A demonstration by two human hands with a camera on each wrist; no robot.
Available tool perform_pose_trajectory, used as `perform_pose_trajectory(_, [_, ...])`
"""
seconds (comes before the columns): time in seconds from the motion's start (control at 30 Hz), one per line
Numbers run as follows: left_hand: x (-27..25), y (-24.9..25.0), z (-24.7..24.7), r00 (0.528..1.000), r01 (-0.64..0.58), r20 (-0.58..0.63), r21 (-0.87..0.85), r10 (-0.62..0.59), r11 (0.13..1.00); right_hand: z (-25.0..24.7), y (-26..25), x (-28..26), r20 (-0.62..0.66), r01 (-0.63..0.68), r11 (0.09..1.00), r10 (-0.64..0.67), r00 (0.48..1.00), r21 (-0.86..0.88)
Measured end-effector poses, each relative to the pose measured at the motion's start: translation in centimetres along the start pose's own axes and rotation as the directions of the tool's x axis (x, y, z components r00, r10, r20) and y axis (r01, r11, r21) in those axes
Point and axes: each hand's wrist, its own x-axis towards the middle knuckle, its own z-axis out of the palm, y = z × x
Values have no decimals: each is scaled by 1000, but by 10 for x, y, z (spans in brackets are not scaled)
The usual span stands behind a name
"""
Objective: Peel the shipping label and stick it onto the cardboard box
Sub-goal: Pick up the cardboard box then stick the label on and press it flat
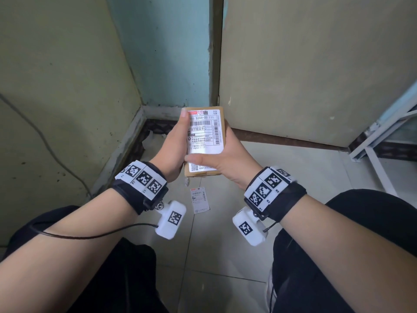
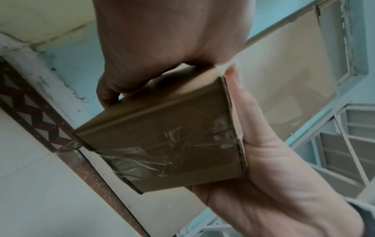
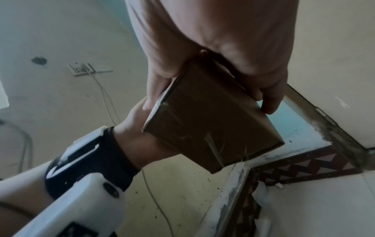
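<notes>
A small brown cardboard box [image 1: 203,174] is held up between both hands, above the floor. A white shipping label [image 1: 204,134] with barcodes lies flat on its top face. My left hand [image 1: 177,136] grips the box's left side, its thumb running up the label's left edge. My right hand [image 1: 225,159] grips the right side, its thumb laid across the label's lower part. From below, the box's underside [image 2: 162,144] shows clear tape. My right hand's fingertips [image 3: 270,102] curl under the box [image 3: 209,125].
A small printed paper slip [image 1: 200,199] lies on the tiled floor below the box. A wall corner and a closed door stand ahead. A white metal frame [image 1: 383,141] leans at the right. A cable [image 1: 45,141] runs down the left wall. My knees frame the bottom.
</notes>
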Motion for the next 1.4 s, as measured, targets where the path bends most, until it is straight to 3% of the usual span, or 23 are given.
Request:
perform_pose_trajectory(0.17, [2, -2, -4, 998, 54, -34, -91, -57, 994, 0, -5, -3, 122, -14, 999, 18, 992, -35])
perform_pose_trajectory(0.33, [4, -6, -5, 993, 118, 25, -232, -115, 965, -8, -14, -5, 201, -100, 995, 100, 974, -14])
perform_pose_trajectory(0.57, [-2, -15, 11, 998, 53, 47, -142, -46, 988, -3, -10, -4, -100, -85, 989, 98, 990, 125])
perform_pose_trajectory(0.67, [-3, -22, 18, 994, -97, 40, -26, 98, 995, -3, -9, -1, -196, -32, 987, 63, 979, 156])
perform_pose_trajectory(0.77, [-5, -28, 23, 974, -212, -55, 142, 222, 967, -4, -10, 0, -251, 7, 995, 19, 968, 103])
perform_pose_trajectory(0.9, [-6, -30, 20, 904, -231, -229, 448, 360, 864, -4, -5, 1, -313, 41, 997, -19, 950, 63])
perform_pose_trajectory(1.0, [4, -29, 16, 878, -163, -364, 383, 311, 909, -4, -2, 4, -378, 20, 996, 15, 925, 88])
perform_pose_trajectory(1.07, [9, -27, 14, 898, -66, -414, 208, 149, 976, -7, -3, 6, -418, -1, 991, 58, 907, 137])
perform_pose_trajectory(1.13, [11, -25, 13, 950, 31, -309, -32, -40, 999, -10, -5, 8, -432, -31, 987, 96, 897, 155])
perform_pose_trajectory(1.2, [12, -24, 11, 985, 63, -148, -180, -90, 982, -12, -6, 11, -420, -65, 984, 129, 898, 164])
perform_pose_trajectory(1.27, [11, -23, 13, 994, 45, -85, -187, -62, 981, -13, -4, 14, -398, -72, 980, 143, 906, 187])
perform_pose_trajectory(1.4, [11, -27, 19, 999, -19, -49, -38, 17, 999, -13, 6, 18, -388, -98, 974, 171, 906, 202])
